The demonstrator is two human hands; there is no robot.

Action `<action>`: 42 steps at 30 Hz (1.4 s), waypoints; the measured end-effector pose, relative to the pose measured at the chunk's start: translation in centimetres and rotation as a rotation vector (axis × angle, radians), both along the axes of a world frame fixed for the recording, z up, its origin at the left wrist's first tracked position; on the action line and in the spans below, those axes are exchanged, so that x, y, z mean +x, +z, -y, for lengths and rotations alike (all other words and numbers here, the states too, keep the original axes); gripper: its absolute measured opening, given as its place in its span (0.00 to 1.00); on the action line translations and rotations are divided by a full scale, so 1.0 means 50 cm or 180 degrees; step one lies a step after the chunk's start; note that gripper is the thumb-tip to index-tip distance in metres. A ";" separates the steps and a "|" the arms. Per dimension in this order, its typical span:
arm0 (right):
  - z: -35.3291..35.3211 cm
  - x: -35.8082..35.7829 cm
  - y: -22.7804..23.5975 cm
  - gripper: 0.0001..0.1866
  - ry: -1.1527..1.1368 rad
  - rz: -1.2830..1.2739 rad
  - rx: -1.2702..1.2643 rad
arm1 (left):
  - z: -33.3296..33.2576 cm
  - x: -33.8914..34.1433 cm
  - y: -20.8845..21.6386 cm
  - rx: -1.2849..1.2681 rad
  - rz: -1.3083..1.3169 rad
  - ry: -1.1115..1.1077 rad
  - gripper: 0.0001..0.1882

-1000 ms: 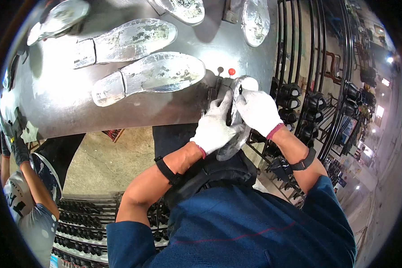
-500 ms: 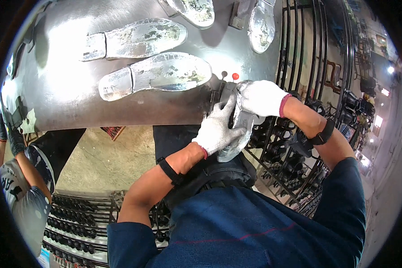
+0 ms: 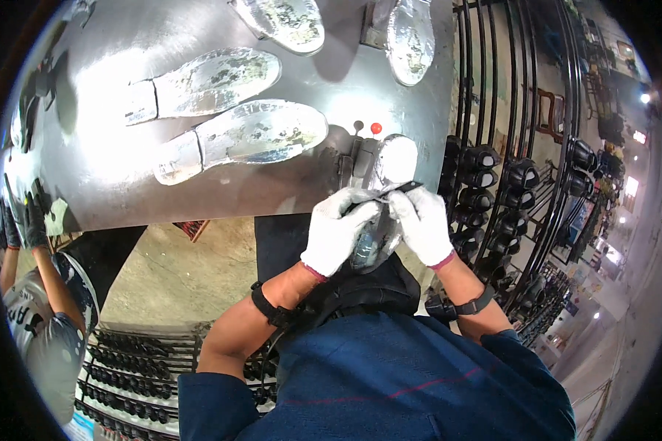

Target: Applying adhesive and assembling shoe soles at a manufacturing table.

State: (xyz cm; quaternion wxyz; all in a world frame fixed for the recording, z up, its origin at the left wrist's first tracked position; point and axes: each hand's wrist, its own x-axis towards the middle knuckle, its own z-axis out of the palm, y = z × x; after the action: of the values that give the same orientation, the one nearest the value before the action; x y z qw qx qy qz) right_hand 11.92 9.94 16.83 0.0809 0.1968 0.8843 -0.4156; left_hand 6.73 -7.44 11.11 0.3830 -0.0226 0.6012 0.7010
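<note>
Just past the table's front edge, a silver shoe-shaped form (image 3: 396,163) lies with one end over the table and the other toward my lap. My left hand (image 3: 342,229), in a white knit glove, is closed with its thumb and fingers pinched at the form's middle. From the other side my right hand (image 3: 424,222), gloved alike, pinches a thin black strip (image 3: 406,189) that runs across the form between both hands. Whether my left fingers grip the strip too is partly hidden. A red ball knob (image 3: 376,128) stands beside the form's far end.
Several more silver shoe-shaped forms (image 3: 261,132) lie on the metal table (image 3: 272,198). Dark metal blocks (image 3: 346,167) sit left of my form. Black racks with dark footwear (image 3: 480,178) stand close on the right. At far left a co-worker's dark-gloved hand (image 3: 34,220) touches the table.
My right hand has come down from the form's far end to its middle, uncovering that end. The black strip now shows between my hands. The view has shifted slightly.
</note>
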 end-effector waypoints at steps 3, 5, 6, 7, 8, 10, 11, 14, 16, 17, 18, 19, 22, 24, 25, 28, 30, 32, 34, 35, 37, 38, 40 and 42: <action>-0.001 0.012 0.004 0.15 0.0081 -0.0237 -0.0150 | 0.007 -0.011 -0.014 -0.0018 -0.1344 -0.0148 0.08; -0.008 0.021 -0.001 0.14 -0.2384 0.0632 -0.3504 | 0.005 -0.024 -0.011 0.0028 -0.1685 -0.0074 0.10; -0.014 0.025 0.010 0.15 -0.2507 0.0803 -0.4060 | 0.006 -0.038 -0.011 -0.0090 -0.2497 -0.0171 0.10; -0.020 0.016 0.028 0.15 -0.2515 0.0796 -0.4071 | 0.009 -0.052 -0.014 -0.0219 -0.3305 -0.0260 0.11; -0.027 0.001 0.049 0.14 -0.2317 0.1224 -0.4019 | 0.013 -0.067 -0.025 -0.0197 -0.3830 -0.0468 0.14; -0.058 0.002 0.044 0.15 -0.1631 0.1606 -0.3931 | 0.006 -0.083 -0.030 -0.0111 -0.4067 -0.0602 0.15; -0.071 0.002 0.031 0.14 -0.1542 0.1580 -0.4226 | 0.004 -0.089 -0.032 -0.0034 -0.4304 -0.0727 0.16; -0.073 -0.043 0.053 0.12 -0.1260 0.1770 -0.3498 | -0.001 -0.096 -0.057 -0.0029 -0.4287 -0.0737 0.15; -0.077 -0.057 0.060 0.13 -0.0847 0.2349 -0.3269 | -0.004 -0.101 -0.060 -0.0011 -0.4171 -0.0723 0.16; -0.072 -0.060 0.062 0.13 -0.0846 0.2364 -0.3262 | -0.006 -0.099 -0.061 -0.0014 -0.4159 -0.0712 0.16; -0.065 -0.064 0.064 0.13 -0.0873 0.2257 -0.3282 | -0.010 -0.097 -0.062 -0.0014 -0.3904 -0.0575 0.16; -0.059 -0.068 0.065 0.13 -0.0900 0.2151 -0.3303 | -0.012 -0.095 -0.064 -0.0014 -0.3649 -0.0440 0.16; -0.052 -0.066 0.038 0.15 -0.0978 0.2254 -0.2630 | -0.033 -0.075 -0.067 -0.0221 -0.2598 -0.0275 0.25; -0.055 -0.075 0.032 0.16 -0.0353 0.1665 -0.1202 | -0.046 -0.064 -0.072 -0.0655 -0.1793 -0.0112 0.37; -0.058 -0.080 0.029 0.17 0.0261 0.1007 0.0192 | -0.046 -0.057 -0.079 -0.0663 -0.1783 -0.0100 0.37; -0.065 -0.112 0.036 0.19 0.0623 0.1183 0.0617 | -0.047 -0.041 -0.081 -0.0812 -0.1508 -0.0698 0.42; -0.054 -0.126 0.042 0.20 0.1018 0.1400 0.1033 | -0.055 -0.035 -0.077 -0.0936 -0.1473 -0.0975 0.43; -0.044 -0.134 0.043 0.19 0.1089 0.1395 0.1168 | -0.056 -0.028 -0.080 -0.1047 -0.1533 -0.1051 0.43; -0.046 -0.134 0.037 0.19 0.1144 0.1387 0.1305 | -0.054 -0.035 -0.077 -0.0970 -0.1391 -0.1103 0.43; -0.055 -0.129 0.023 0.19 0.1298 0.1345 0.1347 | -0.054 -0.037 -0.075 -0.0895 -0.1246 -0.1157 0.43; -0.056 -0.132 0.015 0.19 0.1466 0.1300 0.1388 | -0.053 -0.037 -0.074 -0.0907 -0.1213 -0.1163 0.43; -0.052 -0.137 0.017 0.20 0.1393 0.1358 0.1306 | -0.052 -0.036 -0.074 -0.0917 -0.1181 -0.1177 0.43; -0.050 -0.144 0.020 0.20 0.1313 0.1413 0.1236 | -0.054 -0.031 -0.079 -0.0923 -0.1196 -0.1157 0.43; -0.053 -0.148 0.022 0.21 0.1226 0.1547 0.1001 | -0.055 -0.030 -0.080 -0.0929 -0.1205 -0.1142 0.43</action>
State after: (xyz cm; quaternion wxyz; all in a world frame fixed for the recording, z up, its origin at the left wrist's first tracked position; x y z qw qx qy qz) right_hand 4.52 12.60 17.95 0.3348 0.1296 0.9133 -0.1923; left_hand 5.24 -4.71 7.11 0.3746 0.1603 0.7507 0.5201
